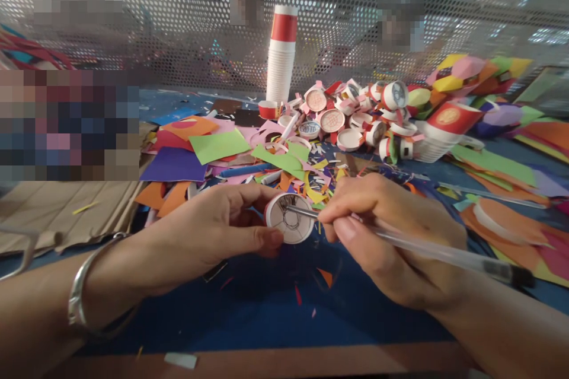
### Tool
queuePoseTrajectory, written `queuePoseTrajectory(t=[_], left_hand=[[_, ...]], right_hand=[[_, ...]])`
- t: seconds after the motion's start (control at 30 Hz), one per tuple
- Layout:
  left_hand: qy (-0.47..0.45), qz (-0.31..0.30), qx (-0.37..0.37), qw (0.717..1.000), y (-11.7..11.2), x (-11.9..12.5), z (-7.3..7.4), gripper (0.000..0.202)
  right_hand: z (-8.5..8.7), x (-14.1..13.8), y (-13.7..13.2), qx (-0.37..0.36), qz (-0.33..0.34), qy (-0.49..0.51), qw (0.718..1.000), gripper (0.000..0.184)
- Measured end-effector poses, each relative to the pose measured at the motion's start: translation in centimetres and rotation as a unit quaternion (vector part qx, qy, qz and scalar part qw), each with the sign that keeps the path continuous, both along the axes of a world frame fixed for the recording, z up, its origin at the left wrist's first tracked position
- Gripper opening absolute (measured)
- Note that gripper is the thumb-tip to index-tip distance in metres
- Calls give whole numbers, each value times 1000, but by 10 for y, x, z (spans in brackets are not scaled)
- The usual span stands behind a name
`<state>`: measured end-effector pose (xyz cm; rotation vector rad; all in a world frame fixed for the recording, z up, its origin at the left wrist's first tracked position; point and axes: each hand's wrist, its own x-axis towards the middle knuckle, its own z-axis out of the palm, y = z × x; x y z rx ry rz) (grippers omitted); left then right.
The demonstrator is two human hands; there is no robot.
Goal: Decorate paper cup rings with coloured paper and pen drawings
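Observation:
Between the thumb and fingers of my left hand (222, 222) is a cut-off paper cup bottom (297, 229), its round white face turned toward me. Dark pen lines mark that face: a ring near the middle, lines running out to the rim and dense strokes near the top. My right hand (382, 231) grips a clear-barrelled pen (427, 248) with a dark end cap. The pen's tip rests on or just above the drawn face, near the ring; actual contact is hard to tell.
Behind my hands lie coloured paper pieces (220, 145) and a heap of cut cup bottoms (332, 121). A tall cup stack (281, 59) stands at the back; tilted cups (444, 130) lie right. Brown cardboard (89, 207) is at left, perforated metal mesh (178, 29) beyond.

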<state>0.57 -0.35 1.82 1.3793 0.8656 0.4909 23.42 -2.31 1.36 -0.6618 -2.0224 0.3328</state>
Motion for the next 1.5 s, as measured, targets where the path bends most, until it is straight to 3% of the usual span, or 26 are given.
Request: queuePoseTrajectory(t=[0.37,0.57,0.77,0.93,1.13,1.3,1.5], left_hand=[[-13,14,-1,1000,1,1,-1,18],[42,-13,7,999,1,-1,-1,18],[28,0,13,1000,1,-2,1,15],[38,-28,12,999,0,-3,0,14],[-32,32,10,999,5,-2,1,28],[-64,82,-32,994,6,0,2,35],[-66,104,-57,991,5,0,1,39]], right_hand=[[0,1,-4,-1,5,1,1000,16],[1,1,-3,1,-7,-4,1000,14],[0,1,-2,0,4,-9,1000,17],[1,1,-2,3,4,-3,1000,17],[-7,6,-1,5,-5,42,999,20],[-11,2,-3,-14,-84,125,988,14],[-11,-3,9,-88,-109,96,985,14]])
